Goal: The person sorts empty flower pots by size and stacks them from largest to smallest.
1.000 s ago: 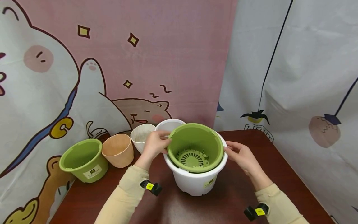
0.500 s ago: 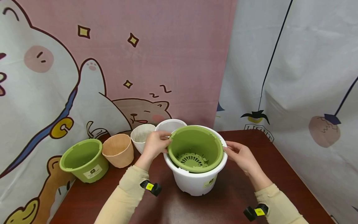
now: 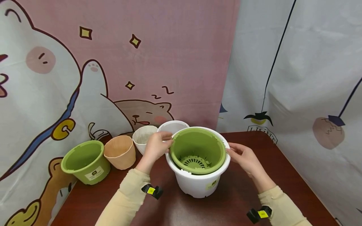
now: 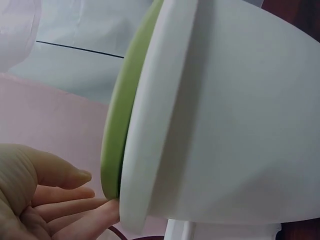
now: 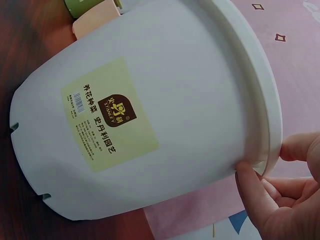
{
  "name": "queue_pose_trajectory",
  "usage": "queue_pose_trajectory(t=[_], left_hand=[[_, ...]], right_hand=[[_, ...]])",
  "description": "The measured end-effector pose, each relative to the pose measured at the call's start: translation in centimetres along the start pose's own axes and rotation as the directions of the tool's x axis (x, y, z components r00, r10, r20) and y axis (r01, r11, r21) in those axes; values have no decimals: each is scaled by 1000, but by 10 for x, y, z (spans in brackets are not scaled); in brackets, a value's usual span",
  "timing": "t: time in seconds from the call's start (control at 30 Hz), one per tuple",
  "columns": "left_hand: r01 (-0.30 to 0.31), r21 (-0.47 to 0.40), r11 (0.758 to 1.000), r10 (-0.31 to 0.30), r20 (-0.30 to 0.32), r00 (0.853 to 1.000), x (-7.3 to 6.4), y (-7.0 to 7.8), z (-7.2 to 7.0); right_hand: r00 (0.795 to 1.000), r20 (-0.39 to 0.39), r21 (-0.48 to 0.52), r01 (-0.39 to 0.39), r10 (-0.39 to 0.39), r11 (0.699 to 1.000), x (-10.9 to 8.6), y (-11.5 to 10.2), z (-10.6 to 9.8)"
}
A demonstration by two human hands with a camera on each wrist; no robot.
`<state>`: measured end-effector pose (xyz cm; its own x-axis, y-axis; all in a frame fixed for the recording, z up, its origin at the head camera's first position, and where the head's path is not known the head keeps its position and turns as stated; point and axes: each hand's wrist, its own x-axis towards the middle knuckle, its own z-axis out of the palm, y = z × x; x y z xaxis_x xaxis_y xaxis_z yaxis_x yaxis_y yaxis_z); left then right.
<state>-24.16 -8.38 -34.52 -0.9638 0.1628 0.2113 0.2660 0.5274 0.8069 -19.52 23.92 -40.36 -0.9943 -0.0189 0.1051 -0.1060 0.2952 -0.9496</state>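
Observation:
A green plastic flower pot with a slotted bottom sits nested inside a larger white flower pot. Its rim stands slightly proud of the white rim, as the left wrist view shows. My left hand is at the left side of the rims. There its fingertips touch the edge where green meets white, and the thumb stays apart from the rim. On the opposite side my right hand pinches the white pot's rim between thumb and fingers. A printed label shows on the white pot's wall.
Left on the dark red table stand another green pot, a peach pot, a cream-white pot and a white pot in a row. A patterned cloth backdrop rises behind the table.
Over the past second the green pot's far rim has sunk a little, so it sits more level inside the white pot. Both hands have stayed nearly in place.

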Motion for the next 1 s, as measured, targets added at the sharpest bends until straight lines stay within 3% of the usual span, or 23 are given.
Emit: queue_pose_trajectory(t=[0.13, 0.27, 0.37, 0.7, 1.0], left_hand=[[-43, 45, 998, 45, -47, 998, 0, -1, -3], [-35, -21, 999, 33, -75, 997, 0, -2, -8], [-14, -72, 997, 10, -61, 998, -1, -3, -13], [-57, 78, 995, 59, -33, 998, -6, -17, -24], [-53, 56, 997, 53, -5, 999, -12, -35, -26]], right_hand=[[1000, 2, -14, 4, -4, 1000, 0, 0, 0], [1000, 0, -6, 0, 0, 1000, 0, 0, 0], [1000, 1, 8, 0, 0, 1000, 0, 0, 0], [1000, 3, 17, -4, 4, 1000, 0, 1, 1], [1000, 4, 6, -19, 19, 1000, 0, 1, 1]])
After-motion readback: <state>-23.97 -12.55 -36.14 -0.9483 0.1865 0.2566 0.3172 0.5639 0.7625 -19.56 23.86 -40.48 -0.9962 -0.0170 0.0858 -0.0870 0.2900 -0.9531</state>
